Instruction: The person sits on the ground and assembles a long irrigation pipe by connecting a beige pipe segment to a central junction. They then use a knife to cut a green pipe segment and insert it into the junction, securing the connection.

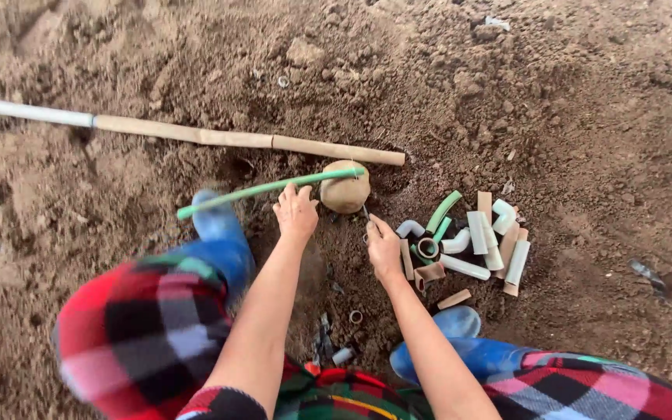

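Observation:
My left hand (296, 211) rests on a thin green pipe (266, 188) that lies slanted across the dirt, its right end over a round, mud-caked tan ball-shaped piece (345, 189). My right hand (383, 247) is just right of it, fingers pinched near the lower edge of that round piece, seemingly on a small dark object too small to make out. A long pipe (196, 135), white at the left and mud-brown along the rest, lies behind on the soil.
A pile of short pipe fittings (468, 241), white, green and muddy tan, lies to the right of my right hand. Blue rubber boots (223, 233) (460, 334) and plaid trousers frame the spot. Small pipe scraps (336, 342) lie between my knees. Loose brown soil all around.

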